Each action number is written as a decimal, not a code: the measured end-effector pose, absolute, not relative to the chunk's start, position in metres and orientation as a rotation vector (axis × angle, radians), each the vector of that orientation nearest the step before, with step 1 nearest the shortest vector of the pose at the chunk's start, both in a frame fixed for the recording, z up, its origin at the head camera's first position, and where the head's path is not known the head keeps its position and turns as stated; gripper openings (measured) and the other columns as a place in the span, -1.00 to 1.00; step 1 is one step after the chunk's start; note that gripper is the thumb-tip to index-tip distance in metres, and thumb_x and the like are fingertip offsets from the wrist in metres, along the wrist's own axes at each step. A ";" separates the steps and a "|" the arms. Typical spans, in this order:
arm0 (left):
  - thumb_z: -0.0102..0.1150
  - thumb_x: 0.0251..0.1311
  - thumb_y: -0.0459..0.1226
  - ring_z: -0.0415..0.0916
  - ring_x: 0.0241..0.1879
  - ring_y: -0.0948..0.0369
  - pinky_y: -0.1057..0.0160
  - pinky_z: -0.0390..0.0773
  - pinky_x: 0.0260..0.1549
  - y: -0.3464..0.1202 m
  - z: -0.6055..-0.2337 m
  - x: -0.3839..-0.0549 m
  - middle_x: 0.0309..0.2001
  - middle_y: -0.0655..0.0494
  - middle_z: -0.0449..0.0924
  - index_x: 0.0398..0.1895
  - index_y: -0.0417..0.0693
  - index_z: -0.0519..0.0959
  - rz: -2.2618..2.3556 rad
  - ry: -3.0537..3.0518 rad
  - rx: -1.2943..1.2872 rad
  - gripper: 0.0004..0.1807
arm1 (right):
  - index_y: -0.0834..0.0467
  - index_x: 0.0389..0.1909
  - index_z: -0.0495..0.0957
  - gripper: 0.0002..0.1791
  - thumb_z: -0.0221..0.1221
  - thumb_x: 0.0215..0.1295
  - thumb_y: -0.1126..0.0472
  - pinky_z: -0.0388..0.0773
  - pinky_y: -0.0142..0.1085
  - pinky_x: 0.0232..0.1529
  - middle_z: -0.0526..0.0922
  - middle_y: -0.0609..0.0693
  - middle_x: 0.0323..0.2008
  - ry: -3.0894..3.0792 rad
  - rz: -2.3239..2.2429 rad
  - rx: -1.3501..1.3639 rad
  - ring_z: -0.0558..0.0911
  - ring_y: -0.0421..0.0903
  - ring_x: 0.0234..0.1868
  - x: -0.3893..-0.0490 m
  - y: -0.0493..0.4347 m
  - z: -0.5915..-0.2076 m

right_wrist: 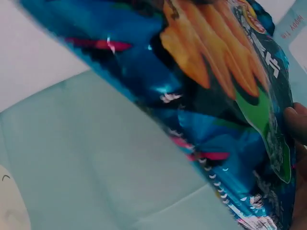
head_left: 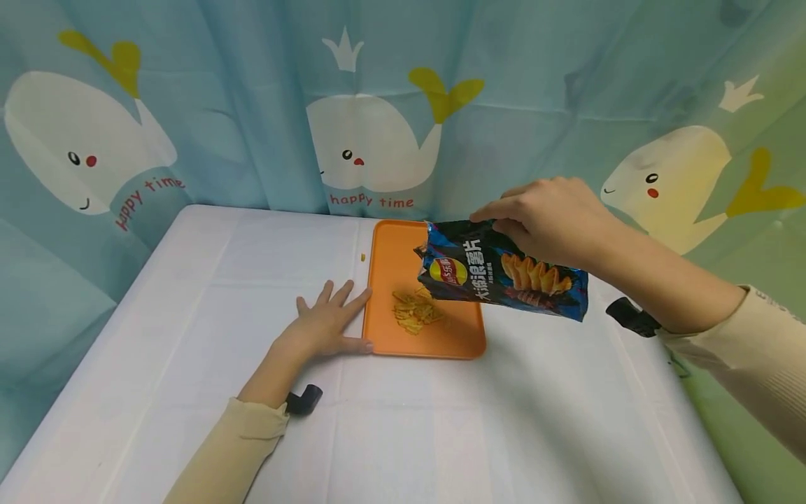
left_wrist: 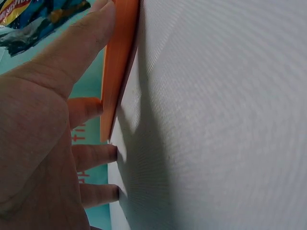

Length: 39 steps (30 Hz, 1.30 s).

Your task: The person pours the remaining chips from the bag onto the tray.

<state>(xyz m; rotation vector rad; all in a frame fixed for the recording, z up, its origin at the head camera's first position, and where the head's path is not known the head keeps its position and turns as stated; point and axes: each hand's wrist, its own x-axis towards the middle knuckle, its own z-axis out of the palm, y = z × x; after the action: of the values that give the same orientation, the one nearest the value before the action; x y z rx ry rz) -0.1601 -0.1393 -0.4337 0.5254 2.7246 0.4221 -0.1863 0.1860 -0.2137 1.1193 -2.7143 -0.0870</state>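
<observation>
My right hand pinches the upper edge of a dark blue chip bag, holding it sideways above the tray. The bag's torn mouth faces left, and ridged chips are pictured on its front. In the right wrist view the bag fills much of the frame, with a fingertip at its right edge. Below the mouth, a small pile of yellow chip pieces lies on the orange tray. My left hand has its fingers spread, with thumb and forefinger touching the tray's left edge.
A small chip crumb lies on the white tablecloth, left of the tray. Behind the table hangs a blue curtain printed with white whales. Each wrist carries a black camera mount.
</observation>
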 end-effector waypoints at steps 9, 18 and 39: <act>0.26 0.01 0.37 -0.31 0.54 -0.32 -0.67 -0.19 0.15 -0.139 -0.434 -0.161 0.60 -0.13 -0.14 0.61 0.23 0.00 0.422 2.724 0.533 0.15 | -0.13 0.08 0.70 -0.65 0.20 0.37 0.28 0.13 -0.32 -0.75 0.78 -0.04 -0.11 -2.720 -0.097 1.114 0.29 -0.19 -0.75 -0.187 0.185 -0.213; 0.26 0.00 0.39 -0.31 0.54 -0.32 -0.68 -0.19 0.15 -0.139 -0.436 -0.160 0.60 -0.13 -0.14 0.61 0.24 0.00 0.420 2.729 0.546 0.15 | -0.13 0.09 0.69 -0.64 0.18 0.38 0.29 0.10 -0.34 -0.75 0.77 -0.02 -0.08 -2.704 -0.089 1.113 0.26 -0.20 -0.77 -0.184 0.189 -0.212; 0.27 0.00 0.37 -0.31 0.54 -0.33 -0.67 -0.20 0.16 -0.139 -0.433 -0.160 0.60 -0.14 -0.15 0.61 0.22 0.00 0.402 2.721 0.524 0.16 | -0.14 0.09 0.69 -0.66 0.18 0.39 0.25 0.12 -0.34 -0.74 0.78 -0.03 -0.15 -2.773 -0.177 1.118 0.26 -0.18 -0.76 -0.191 0.183 -0.214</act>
<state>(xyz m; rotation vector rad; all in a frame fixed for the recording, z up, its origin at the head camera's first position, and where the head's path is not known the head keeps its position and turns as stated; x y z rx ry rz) -0.1597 -0.1390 -0.4329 0.5239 2.7211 0.4024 -0.1906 0.1830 -0.2137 1.1178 -2.7731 -0.1767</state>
